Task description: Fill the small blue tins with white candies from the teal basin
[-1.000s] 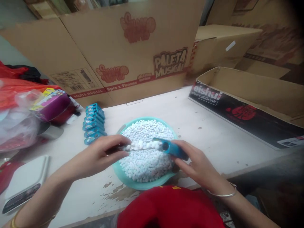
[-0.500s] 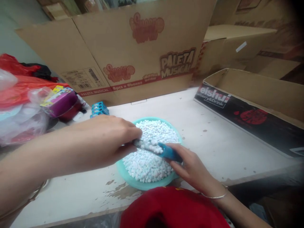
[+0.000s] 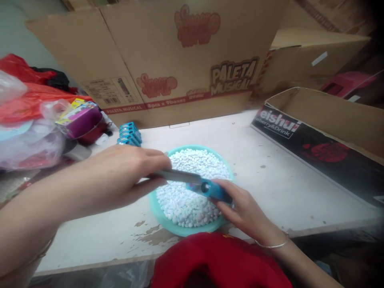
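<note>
My left hand (image 3: 139, 165) is closed on one end of a narrow grey scoop (image 3: 181, 176), trough-shaped and tilted over. Its far end meets a small blue plastic container (image 3: 216, 191) with a round hole in its side. My right hand (image 3: 241, 204) grips that container between thumb and fingers. Right below both lies a turquoise basin (image 3: 156, 218) full of small white candy-like pellets (image 3: 190, 208). Whether pellets are inside the container is hidden.
Several blue containers (image 3: 130, 134) like the held one stand in a row behind my left wrist. Plastic bags (image 3: 33, 132) and a purple package (image 3: 81, 122) lie at left. A large cardboard box (image 3: 168, 52) walls the table's back; an open black carton (image 3: 315, 148) sits at right.
The scoop, which showed pellets in its trough, has been tipped over against the blue container, and no pellets show in it now. The view has shifted slightly.
</note>
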Available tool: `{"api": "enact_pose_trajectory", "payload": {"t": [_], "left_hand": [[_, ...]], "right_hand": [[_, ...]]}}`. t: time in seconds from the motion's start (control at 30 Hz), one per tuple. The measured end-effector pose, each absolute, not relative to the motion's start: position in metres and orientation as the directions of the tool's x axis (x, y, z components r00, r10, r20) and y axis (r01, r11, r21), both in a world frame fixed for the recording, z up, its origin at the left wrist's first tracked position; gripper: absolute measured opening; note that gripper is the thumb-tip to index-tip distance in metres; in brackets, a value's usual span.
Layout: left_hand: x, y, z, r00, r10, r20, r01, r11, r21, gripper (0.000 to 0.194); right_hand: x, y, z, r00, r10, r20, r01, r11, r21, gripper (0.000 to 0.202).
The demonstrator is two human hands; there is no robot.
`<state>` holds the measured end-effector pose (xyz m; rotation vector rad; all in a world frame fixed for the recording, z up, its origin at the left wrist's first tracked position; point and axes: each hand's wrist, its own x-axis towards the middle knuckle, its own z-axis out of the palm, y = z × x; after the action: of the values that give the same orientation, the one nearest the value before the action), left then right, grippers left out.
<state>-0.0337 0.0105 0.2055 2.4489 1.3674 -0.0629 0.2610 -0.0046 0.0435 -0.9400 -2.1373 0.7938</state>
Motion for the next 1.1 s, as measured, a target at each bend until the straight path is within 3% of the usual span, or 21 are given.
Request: {"api": "enact_pose_trajectory", "payload": {"t": [0.1,0.23,0.37,0.5,0.67,0.83,0.93,1.1], "left_hand": [[-0.059,0.008,0.172,0.452,0.883,-0.125,0.882,-0.421,0.212,0.032],[-0.067,0.006,0.095,0.318,0.909,-0.270,0.945,-0.281,0.169,0.021],[-0.028,0.000,0.027,0.279,0.928,-0.247,0.935,-0.203,0.292,0.019],[0.011,-0.001,0.000,0.331,0.923,-0.197,0.871,-0.218,0.440,0.021],[0.001,0.003,0.016,0.329,0.928,-0.173,0.805,-0.179,0.566,0.021],[-0.037,0.000,0.071,0.357,0.930,-0.088,0.753,-0.230,0.617,0.023],[-0.044,-0.001,0.114,0.395,0.917,-0.061,0.773,-0.295,0.562,0.023],[-0.031,0.009,0.166,0.513,0.842,-0.169,0.819,-0.420,0.392,0.021]], "right_hand": [[0.267,-0.003,0.042,-0.460,0.825,0.328,0.422,0.528,-0.737,0.034],[0.279,-0.001,0.038,-0.359,0.877,0.319,0.454,0.463,-0.761,0.031],[0.281,0.000,0.036,-0.291,0.913,0.287,0.459,0.396,-0.795,0.033],[0.281,-0.001,0.034,-0.236,0.932,0.276,0.455,0.357,-0.816,0.033],[0.290,-0.002,0.032,-0.173,0.947,0.271,0.490,0.321,-0.811,0.034],[0.287,0.000,0.035,-0.235,0.929,0.285,0.520,0.368,-0.771,0.032],[0.277,0.001,0.037,-0.319,0.892,0.320,0.513,0.447,-0.733,0.030],[0.261,0.002,0.034,-0.400,0.833,0.383,0.469,0.545,-0.695,0.033]]}}
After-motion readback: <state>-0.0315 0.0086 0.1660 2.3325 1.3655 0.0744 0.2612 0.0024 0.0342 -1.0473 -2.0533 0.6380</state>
